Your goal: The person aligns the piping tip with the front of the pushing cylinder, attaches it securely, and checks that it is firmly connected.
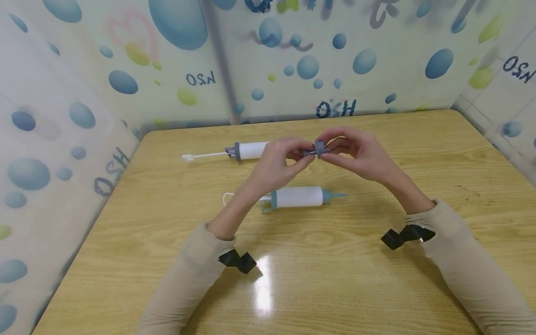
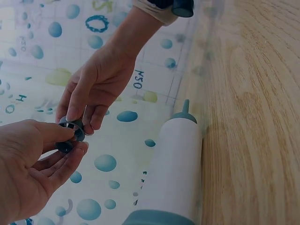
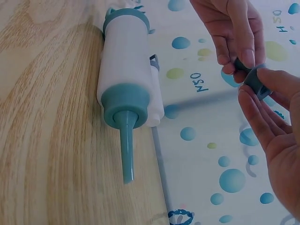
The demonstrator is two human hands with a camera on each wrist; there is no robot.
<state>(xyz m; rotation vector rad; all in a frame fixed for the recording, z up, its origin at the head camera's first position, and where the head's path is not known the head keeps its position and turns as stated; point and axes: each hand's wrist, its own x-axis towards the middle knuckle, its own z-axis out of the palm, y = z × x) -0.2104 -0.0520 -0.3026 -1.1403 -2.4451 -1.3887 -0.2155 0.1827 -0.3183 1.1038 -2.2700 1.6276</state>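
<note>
Gray cap (image 1: pixel 320 148) held up at the fingertips of both hands

So the cap is pinched by the right hand (image 1: pixel 360 153), thumb on one side and fingers on the other, well out from the palm. On its left side, a smaller dark part (image 1: pixel 308 152) is pinched by the left hand (image 1: pixel 278 163) (whether the two pieces are joined can't be told). All of it is held raised over the far half of the table (image 1: pixel 335 279). Below, a teal-ended tube (image 1: pixel 299 197) is laid with its nozzle toward the right edge. Closer to the far edge, a gray-collared tube (image 1: pixel 253 150) is partly hidden by the left hand, its white plunger (image 1: pixel 209 155) pointed toward the left edge.
</note>
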